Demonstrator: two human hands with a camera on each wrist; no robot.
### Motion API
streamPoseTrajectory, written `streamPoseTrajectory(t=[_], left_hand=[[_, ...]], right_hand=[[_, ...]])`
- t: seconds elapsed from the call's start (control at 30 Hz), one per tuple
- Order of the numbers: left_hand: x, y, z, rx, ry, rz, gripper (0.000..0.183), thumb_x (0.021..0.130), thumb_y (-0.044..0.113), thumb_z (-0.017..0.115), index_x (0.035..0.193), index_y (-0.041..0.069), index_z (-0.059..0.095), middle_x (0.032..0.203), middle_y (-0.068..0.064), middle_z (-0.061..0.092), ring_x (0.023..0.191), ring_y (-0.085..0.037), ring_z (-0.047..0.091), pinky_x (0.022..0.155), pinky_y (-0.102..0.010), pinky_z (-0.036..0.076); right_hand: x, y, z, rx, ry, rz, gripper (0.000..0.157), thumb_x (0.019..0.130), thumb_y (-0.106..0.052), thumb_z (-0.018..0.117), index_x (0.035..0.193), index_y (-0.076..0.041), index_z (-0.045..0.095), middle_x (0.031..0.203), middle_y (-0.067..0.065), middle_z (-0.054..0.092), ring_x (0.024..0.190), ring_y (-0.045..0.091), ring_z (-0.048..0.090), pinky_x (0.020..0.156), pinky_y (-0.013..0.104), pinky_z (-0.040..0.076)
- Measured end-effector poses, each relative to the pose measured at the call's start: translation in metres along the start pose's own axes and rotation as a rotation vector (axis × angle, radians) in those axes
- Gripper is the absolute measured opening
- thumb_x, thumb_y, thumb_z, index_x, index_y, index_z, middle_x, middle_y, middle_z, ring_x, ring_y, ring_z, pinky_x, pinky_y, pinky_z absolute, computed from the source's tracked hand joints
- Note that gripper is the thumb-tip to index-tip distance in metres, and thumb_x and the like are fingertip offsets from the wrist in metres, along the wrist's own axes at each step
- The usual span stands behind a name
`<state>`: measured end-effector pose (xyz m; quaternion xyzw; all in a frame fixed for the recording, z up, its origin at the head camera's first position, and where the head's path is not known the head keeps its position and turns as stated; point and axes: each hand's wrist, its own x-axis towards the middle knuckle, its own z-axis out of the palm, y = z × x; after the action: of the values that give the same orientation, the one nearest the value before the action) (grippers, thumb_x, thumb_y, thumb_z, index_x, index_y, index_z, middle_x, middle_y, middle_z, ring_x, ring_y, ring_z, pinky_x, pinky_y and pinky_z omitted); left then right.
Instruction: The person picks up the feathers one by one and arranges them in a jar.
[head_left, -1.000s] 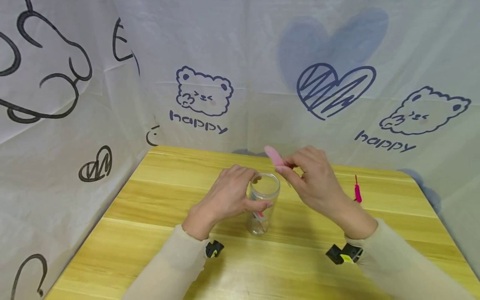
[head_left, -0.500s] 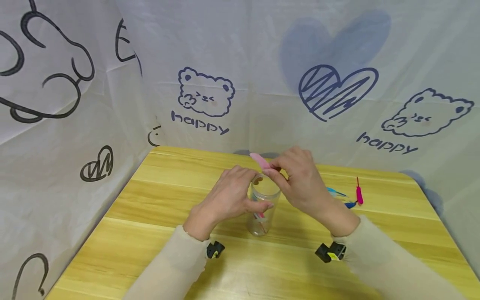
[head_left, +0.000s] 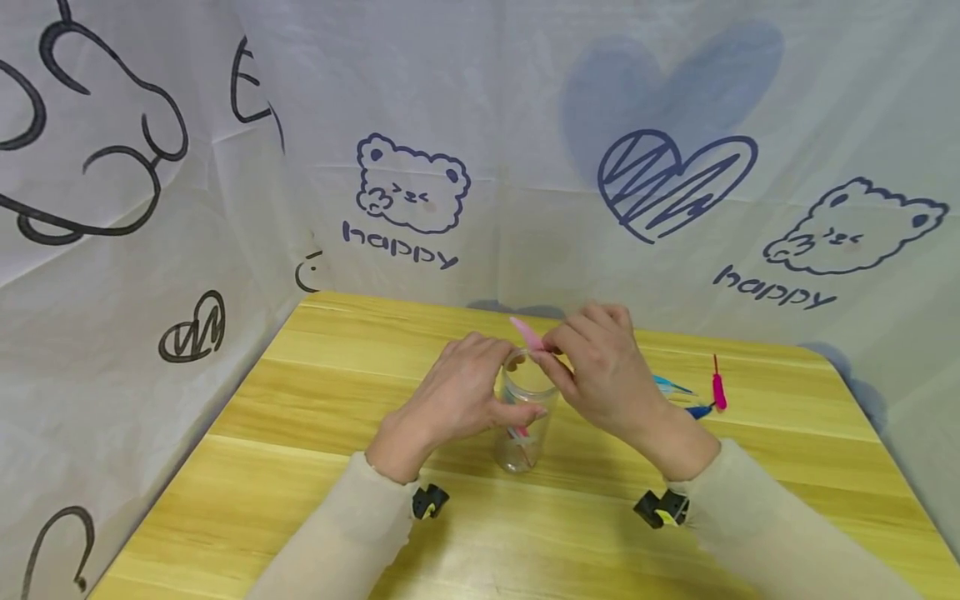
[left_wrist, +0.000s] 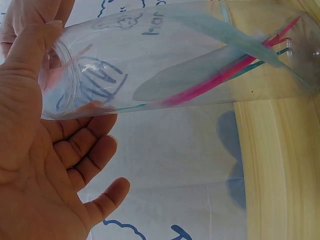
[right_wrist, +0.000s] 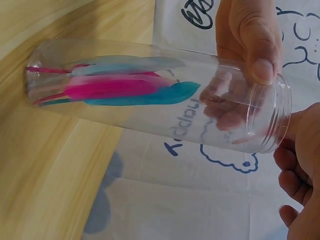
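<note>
Pinching a slim, pale pink feather [head_left: 527, 332] at a clear jar's [left_wrist: 155, 52] mouth, the right hand [head_left: 600, 362] meets the left [head_left: 465, 387], which grips the jar by its rim; glossy magenta, teal and grey-blue feathers [right_wrist: 120, 88] lean inside.

One jar [head_left: 534, 385], one table [head_left: 570, 542], two hands [head_left: 465, 387] [head_left: 603, 367] and two wrist cameras [head_left: 430, 502] [head_left: 662, 508] showed, one pink feather [head_left: 528, 334] was held, at least three feathers [right_wrist: 120, 88] were inside, at least three loose feathers [head_left: 719, 392] lay toward the far right corner
</note>
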<state>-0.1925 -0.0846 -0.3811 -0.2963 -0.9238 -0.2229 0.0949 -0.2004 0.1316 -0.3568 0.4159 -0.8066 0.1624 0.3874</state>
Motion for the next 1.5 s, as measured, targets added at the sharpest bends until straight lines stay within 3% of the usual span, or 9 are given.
streamPoseTrajectory(t=[0.13,0.27,0.53,0.83,0.97,1.23,1.37,1.5], left_hand=[[0.000,0.000,0.000,-0.014,0.000,-0.002,0.053,0.084,0.064,0.080,0.115,0.022,0.069,0.111,0.008,0.070,0.108,-0.017,0.057,0.099,-0.042,0.045],[0.000,0.000,0.000,-0.005,-0.004,-0.011,0.060,0.085,0.067,0.078,0.120,0.019,0.069,0.114,0.006,0.070,0.111,-0.017,0.058,0.102,-0.043,0.045],[0.000,0.000,0.000,-0.009,-0.010,-0.009,0.061,0.085,0.067,0.077,0.119,0.017,0.069,0.115,0.004,0.071,0.111,-0.019,0.058,0.102,-0.044,0.045],[0.000,0.001,0.000,-0.014,-0.010,-0.019,0.062,0.084,0.065,0.079,0.119,0.015,0.069,0.115,0.002,0.072,0.110,-0.019,0.058,0.105,-0.046,0.046],[0.000,0.001,0.000,-0.017,-0.011,-0.026,0.062,0.084,0.065,0.080,0.120,0.015,0.070,0.115,0.004,0.071,0.112,-0.018,0.058,0.106,-0.045,0.045],[-0.002,0.001,0.000,-0.042,-0.022,-0.041,0.065,0.083,0.064,0.081,0.121,0.013,0.069,0.119,0.000,0.072,0.116,-0.020,0.057,0.107,-0.047,0.044],[-0.002,0.002,-0.001,-0.030,-0.026,-0.047,0.064,0.083,0.065,0.080,0.121,0.014,0.069,0.117,0.003,0.071,0.115,-0.019,0.057,0.107,-0.045,0.044],[-0.002,0.002,0.000,-0.023,-0.027,-0.048,0.064,0.083,0.065,0.080,0.120,0.015,0.068,0.116,0.004,0.070,0.113,-0.018,0.057,0.106,-0.044,0.045]], right_hand=[[-0.002,0.000,0.001,-0.007,-0.002,0.005,0.038,0.107,-0.038,0.061,0.088,-0.005,0.067,0.079,0.006,0.067,0.081,0.029,0.058,0.084,0.052,0.039],[-0.003,0.001,0.003,-0.013,0.001,0.009,0.053,0.111,-0.048,0.047,0.088,-0.005,0.067,0.079,0.006,0.068,0.081,0.029,0.058,0.084,0.052,0.040],[-0.005,0.002,0.001,-0.015,-0.002,0.024,0.055,0.112,-0.050,0.044,0.087,-0.006,0.067,0.080,0.006,0.068,0.082,0.029,0.059,0.085,0.053,0.040],[-0.018,0.013,-0.013,-0.054,0.008,0.084,0.055,0.111,-0.051,0.046,0.089,-0.005,0.068,0.083,0.009,0.070,0.086,0.034,0.060,0.085,0.055,0.039],[-0.031,0.025,-0.022,-0.065,-0.008,0.136,0.053,0.111,-0.049,0.049,0.090,-0.005,0.069,0.085,0.009,0.070,0.089,0.035,0.060,0.086,0.056,0.038],[-0.072,0.053,-0.039,-0.132,-0.105,0.293,0.013,0.093,-0.017,0.077,0.092,-0.005,0.072,0.087,0.011,0.071,0.090,0.036,0.059,0.088,0.059,0.039],[-0.097,0.067,-0.044,-0.175,-0.181,0.387,0.010,0.094,-0.014,0.077,0.095,-0.005,0.074,0.091,0.012,0.073,0.093,0.036,0.059,0.089,0.061,0.040],[-0.123,0.080,-0.049,-0.234,-0.286,0.467,0.017,0.096,-0.017,0.075,0.105,-0.002,0.074,0.101,0.018,0.074,0.099,0.040,0.060,0.089,0.065,0.041]])
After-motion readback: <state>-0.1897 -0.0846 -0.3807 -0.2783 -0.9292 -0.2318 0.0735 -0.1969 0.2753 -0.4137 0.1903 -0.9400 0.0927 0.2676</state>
